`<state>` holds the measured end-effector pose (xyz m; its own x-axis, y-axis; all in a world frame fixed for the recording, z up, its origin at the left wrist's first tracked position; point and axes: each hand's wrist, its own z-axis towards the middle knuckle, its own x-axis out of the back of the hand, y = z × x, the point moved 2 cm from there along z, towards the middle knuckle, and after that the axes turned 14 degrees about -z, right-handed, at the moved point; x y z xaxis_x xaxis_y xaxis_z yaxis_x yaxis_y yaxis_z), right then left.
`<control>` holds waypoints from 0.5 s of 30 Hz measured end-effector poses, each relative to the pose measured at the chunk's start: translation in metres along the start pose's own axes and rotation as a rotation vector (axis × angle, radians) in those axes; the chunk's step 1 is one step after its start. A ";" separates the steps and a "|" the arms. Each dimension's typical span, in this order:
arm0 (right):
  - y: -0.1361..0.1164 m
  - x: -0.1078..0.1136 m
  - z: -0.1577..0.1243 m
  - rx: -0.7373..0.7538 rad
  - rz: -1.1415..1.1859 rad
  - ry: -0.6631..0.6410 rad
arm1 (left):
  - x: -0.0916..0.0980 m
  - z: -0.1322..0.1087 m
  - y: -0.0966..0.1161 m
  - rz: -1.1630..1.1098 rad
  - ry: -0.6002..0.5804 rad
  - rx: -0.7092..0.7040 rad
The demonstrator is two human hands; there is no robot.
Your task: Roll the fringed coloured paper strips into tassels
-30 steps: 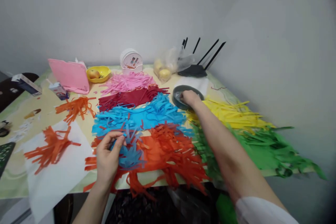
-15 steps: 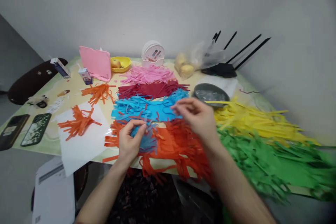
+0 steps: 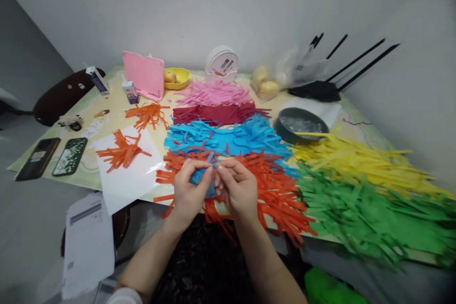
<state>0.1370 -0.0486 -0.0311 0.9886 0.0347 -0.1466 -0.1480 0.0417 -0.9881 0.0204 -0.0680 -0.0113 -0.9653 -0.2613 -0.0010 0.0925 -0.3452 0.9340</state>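
My left hand [image 3: 192, 187] and my right hand [image 3: 237, 187] meet over the front of the table, fingertips pinched together. Between them is a crinkled, see-through blue piece [image 3: 197, 176], partly covered by my fingers; its exact kind is unclear. My left hand grips it, and the right fingertips press on its upper end. Under and around my hands lies orange fringed material [image 3: 281, 194]. Just beyond it is a blue fringed strip [image 3: 228, 138], followed by dark red [image 3: 213, 115] and pink fringed strips [image 3: 217, 92].
Yellow [image 3: 363, 159] and green fringed strips [image 3: 370, 213] spread to the right. A dark bowl [image 3: 302, 137] holds clear plastic. Orange tassels [image 3: 124, 152] lie on the left, one on white paper [image 3: 117, 194]. Phones [image 3: 70, 156], a pink tablet case [image 3: 146, 73] and a black router [image 3: 315, 92] surround the work.
My right hand has come down and left from above the blue strip to meet my left hand at the see-through blue piece. The view has shifted slightly left.
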 end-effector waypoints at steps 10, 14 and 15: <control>-0.008 0.000 -0.005 0.119 -0.228 0.039 | 0.008 0.001 0.004 0.172 -0.112 -0.239; -0.008 0.003 -0.005 0.129 -0.250 0.041 | 0.005 -0.002 -0.006 -0.143 -0.068 0.062; -0.008 0.004 -0.005 0.112 -0.235 0.018 | 0.004 -0.002 -0.008 -0.205 -0.069 0.108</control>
<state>0.1423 -0.0533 -0.0241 0.9964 -0.0064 0.0847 0.0847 0.1565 -0.9840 0.0162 -0.0685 -0.0193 -0.9758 -0.1325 -0.1738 -0.1303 -0.2853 0.9495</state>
